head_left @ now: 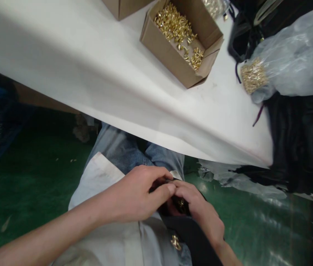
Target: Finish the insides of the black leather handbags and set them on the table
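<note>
Black piece: a dark, strap-like piece, probably cloth or webbing, lies over the lap just below the table edge; we see it run down between the hands toward the body.
Gold fittings: one small shiny fitting shows in the dark hollow between the hands, and a gold clasp sits lower, beside the strap.
Right hand: this hand wraps the strap-like piece from its outer side, grasping it with bent fingers.
Left hand: this hand curls over from the other side, its thumb meeting the right fingertips; we cannot tell whether it pinches anything, as its fingertips hide the spot.
Feel: we judge the strap light, soft and bendy, hard to harm, and the metal hard, smooth and rather slippery.
Where to hold: we would take the strap close beside the fitting, where a floppy length is steadiest, and press the metal by its sides.
Lap: faded jeans and a pale cloth lie beneath.
Table: on the white table we find a cardboard box of loose gold pieces and, at right, a clear plastic bag.
</note>
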Available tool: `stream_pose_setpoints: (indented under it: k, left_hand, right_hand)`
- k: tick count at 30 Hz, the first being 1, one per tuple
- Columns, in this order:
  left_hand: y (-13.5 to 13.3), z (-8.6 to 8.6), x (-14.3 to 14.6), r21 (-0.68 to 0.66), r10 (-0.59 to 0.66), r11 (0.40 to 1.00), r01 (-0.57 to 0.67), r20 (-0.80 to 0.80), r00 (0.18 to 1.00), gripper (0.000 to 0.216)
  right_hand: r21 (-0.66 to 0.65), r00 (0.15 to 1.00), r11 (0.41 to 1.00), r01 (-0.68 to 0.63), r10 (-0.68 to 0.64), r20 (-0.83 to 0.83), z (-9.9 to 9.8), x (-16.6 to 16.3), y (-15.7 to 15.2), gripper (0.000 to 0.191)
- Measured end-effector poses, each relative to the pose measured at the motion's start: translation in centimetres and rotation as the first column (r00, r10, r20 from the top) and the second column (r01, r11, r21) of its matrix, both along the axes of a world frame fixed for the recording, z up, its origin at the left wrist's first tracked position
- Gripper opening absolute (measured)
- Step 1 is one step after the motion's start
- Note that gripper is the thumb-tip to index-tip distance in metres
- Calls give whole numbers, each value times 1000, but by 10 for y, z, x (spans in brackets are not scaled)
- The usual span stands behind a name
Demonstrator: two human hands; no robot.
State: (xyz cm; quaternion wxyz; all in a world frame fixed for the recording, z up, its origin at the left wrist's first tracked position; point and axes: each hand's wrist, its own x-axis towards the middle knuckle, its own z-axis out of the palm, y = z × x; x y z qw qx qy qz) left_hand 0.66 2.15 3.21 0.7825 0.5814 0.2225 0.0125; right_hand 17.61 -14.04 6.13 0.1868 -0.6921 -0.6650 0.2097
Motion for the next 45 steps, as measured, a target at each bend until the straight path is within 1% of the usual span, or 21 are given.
stream_pose_setpoints:
  k: [2,3,6,9,12,14,17,19,22,23,24,27,29,32,34,35,37,41,43,45]
  left_hand:
    - [-1,-2,2,-59,-2,998,2,-3,1000,25]
    - [-1,-3,3,-88,0,996,0,2,1000,24]
    - [-4,-7,4,-157,11,988,-10,5,1000,17]
    - [-10,-11,1,-203,45,978,-53,-45,998,13]
    - [-18,-15,-3,-213,104,970,-119,-81,991,22]
    - [-23,-17,-5,-176,148,971,-160,-78,986,24]
    - [-25,-18,-10,-71,177,981,-179,-37,984,24]
    - [-24,-17,-14,20,128,992,-128,31,991,32]
    - [-19,-14,-19,156,-17,988,-4,130,991,46]
    - [-17,-13,-20,181,-43,983,17,138,989,48]
    - [-15,-13,-21,194,-43,981,16,138,989,47]
    - [-14,-14,-23,174,35,983,-60,146,989,36]
    - [-15,-16,-21,139,93,984,-112,138,986,26]
    - [-17,-14,-15,16,198,980,-198,-12,980,13]
    - [-16,-10,-10,-33,205,977,-210,-104,973,11]
    - [-16,-8,-8,-21,191,981,-195,-122,974,11]
    - [-14,-4,-4,56,145,989,-138,-129,981,13]
    - [-14,-1,-1,189,84,980,-57,-137,987,17]
    - [-14,-1,-1,221,73,974,-44,-124,990,18]
    - [-14,-1,-2,216,76,975,-49,-117,990,20]
  right_hand:
    - [44,999,998,53,-53,-9,0,-1,5,10]
    - [72,997,994,76,-75,-11,0,-3,8,10]
    - [152,997,985,81,-83,9,0,-10,11,17]
    - [238,996,969,70,-82,39,2,-17,10,26]
    - [221,997,974,56,-65,32,5,-20,6,26]
    - [199,998,979,54,-56,1,6,-20,4,25]
    - [183,998,982,46,-40,-39,4,-19,0,29]
    - [180,999,983,43,-37,-38,3,-19,-1,29]
    - [227,999,973,35,-38,9,2,-19,-1,27]
    - [235,999,971,30,-37,23,2,-19,-2,27]
    - [229,999,973,23,-30,28,2,-19,-2,26]
    - [168,1000,986,17,-19,11,4,-18,-3,24]
    - [163,1000,987,-1,3,-12,6,-17,-2,24]
    - [180,997,982,-64,72,-38,11,-17,2,21]
    - [184,994,978,-95,103,-35,14,-17,5,20]
    - [186,993,977,-106,113,-29,16,-17,6,19]
    - [175,993,978,-113,117,-16,18,-18,7,19]
    - [147,991,981,-130,132,-8,20,-20,4,16]
    - [144,991,981,-130,134,-17,20,-21,3,18]
    - [154,993,982,-111,117,-27,19,-21,2,20]
